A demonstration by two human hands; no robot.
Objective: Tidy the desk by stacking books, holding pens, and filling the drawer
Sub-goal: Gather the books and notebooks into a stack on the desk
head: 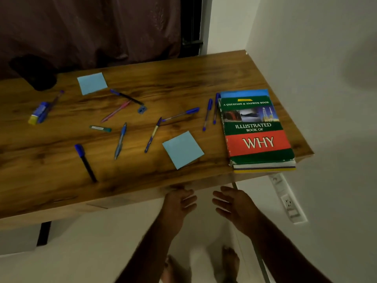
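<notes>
Both hands, left hand [179,203] and right hand [234,205], hang empty with fingers spread, bottom centre. Books [258,129] sit stacked right of frame, overhanging the counter [183,78] edge; one careless bump probably tips them. Pens [120,140] lie scattered mid-frame.

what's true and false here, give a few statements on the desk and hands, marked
1. The books sit at the desk's right end. True.
2. The left hand holds a pen. False: it is open and empty.
3. Two blue notes lie on the desk. True.
4. The right hand rests on the books. False: it is open below the desk edge, off the books.
5. The pens lie on the books. False: they are scattered on the desk.
</notes>
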